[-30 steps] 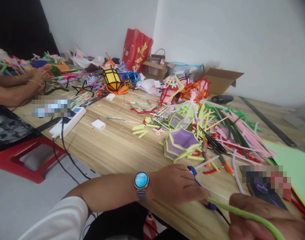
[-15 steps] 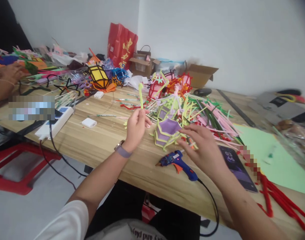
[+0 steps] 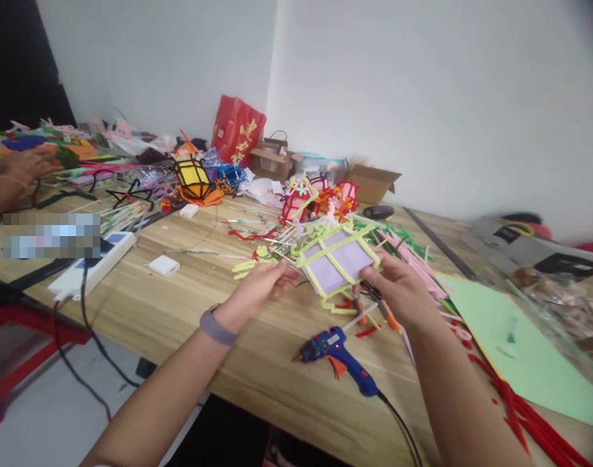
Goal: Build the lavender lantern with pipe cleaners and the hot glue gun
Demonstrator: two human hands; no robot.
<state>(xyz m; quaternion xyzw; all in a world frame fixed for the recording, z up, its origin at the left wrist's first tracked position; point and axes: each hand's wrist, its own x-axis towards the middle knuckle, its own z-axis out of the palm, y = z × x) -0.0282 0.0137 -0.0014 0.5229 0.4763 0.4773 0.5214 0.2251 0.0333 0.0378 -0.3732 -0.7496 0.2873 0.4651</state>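
My right hand [image 3: 398,285] grips the right edge of a lantern [image 3: 342,259] with pale purple panels framed in yellow-green pipe cleaner. The lantern is tilted up off the table, one broad side turned towards me. My left hand [image 3: 271,279] is at the lantern's lower left corner, fingers stretched out; whether they touch it I cannot tell. A blue hot glue gun [image 3: 342,357] lies below the lantern, its nozzle pointing left. Orange-handled pliers or scissors [image 3: 391,318], partly hidden, lie by my right hand. Yellow-green pipe cleaner pieces [image 3: 247,264] lie beyond my left hand.
Behind stand finished lanterns, a yellow one [image 3: 193,176] among them, a red bag [image 3: 238,133] and a cardboard box [image 3: 374,185]. At left are a white power strip [image 3: 94,266] and another person's hand [image 3: 24,168]. Green sheets [image 3: 510,344] and red pipe cleaners [image 3: 529,415] lie right.
The purple lantern has been picked up and turned by my right hand. My left hand has let go of the yellow-green pipe cleaner it held upright and lowered towards the lantern.
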